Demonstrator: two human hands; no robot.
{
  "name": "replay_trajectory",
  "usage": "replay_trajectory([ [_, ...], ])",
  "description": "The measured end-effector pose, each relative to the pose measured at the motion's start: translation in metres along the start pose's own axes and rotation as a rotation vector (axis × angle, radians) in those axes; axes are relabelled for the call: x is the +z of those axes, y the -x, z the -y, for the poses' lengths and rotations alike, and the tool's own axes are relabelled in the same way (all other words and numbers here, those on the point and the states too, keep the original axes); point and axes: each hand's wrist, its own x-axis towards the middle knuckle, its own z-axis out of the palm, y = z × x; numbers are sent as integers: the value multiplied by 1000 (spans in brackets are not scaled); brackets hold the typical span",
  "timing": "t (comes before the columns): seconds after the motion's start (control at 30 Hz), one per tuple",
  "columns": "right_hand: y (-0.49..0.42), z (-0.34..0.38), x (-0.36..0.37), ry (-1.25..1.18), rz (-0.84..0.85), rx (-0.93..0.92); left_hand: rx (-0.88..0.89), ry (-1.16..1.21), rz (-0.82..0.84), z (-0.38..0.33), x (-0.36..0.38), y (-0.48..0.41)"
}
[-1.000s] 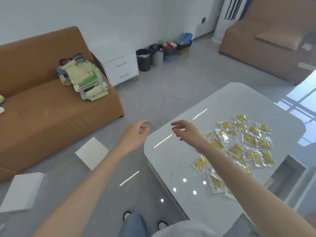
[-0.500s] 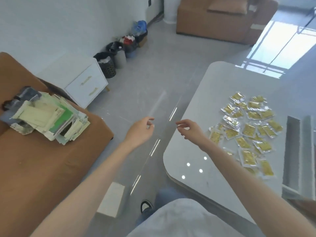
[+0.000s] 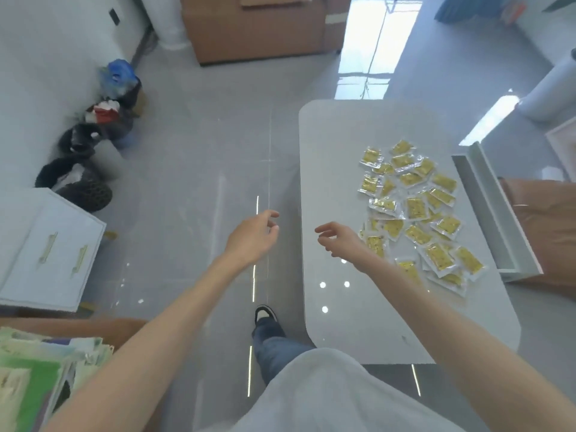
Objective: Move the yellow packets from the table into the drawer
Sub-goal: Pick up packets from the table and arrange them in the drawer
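Note:
Several yellow packets in clear wrappers lie spread over the right half of a glossy white table. An open white drawer juts out from the table's right side. My right hand hovers above the table just left of the packets, fingers loosely curled, holding nothing. My left hand hangs over the grey floor to the left of the table edge, relaxed and empty.
A white two-drawer cabinet stands at the left, with dark bins and bags behind it along the wall. A stack of papers lies on a brown sofa at the lower left. Another brown sofa is at the back.
The view has swung to the right, so the table and the open drawer now fill the right side. Both hands stay raised and empty in much the same pose.

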Motion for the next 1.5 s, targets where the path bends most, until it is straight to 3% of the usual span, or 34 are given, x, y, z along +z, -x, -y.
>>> replay_trajectory([
  [0.33, -99, 35, 0, -135, -156, 194, 162, -94, 206, 2, -50, -144],
  [0.9, -107, 1, -3, -586, -652, 676, 541, -366, 773, -55, 3, -306],
  [1.2, -119, -40, -3, -661, -801, 805, 464, -336, 912, -80, 64, -355],
  [1.5, -179, -130, -39, -522, -754, 822, 367, -390, 967, -91, 174, -377],
])
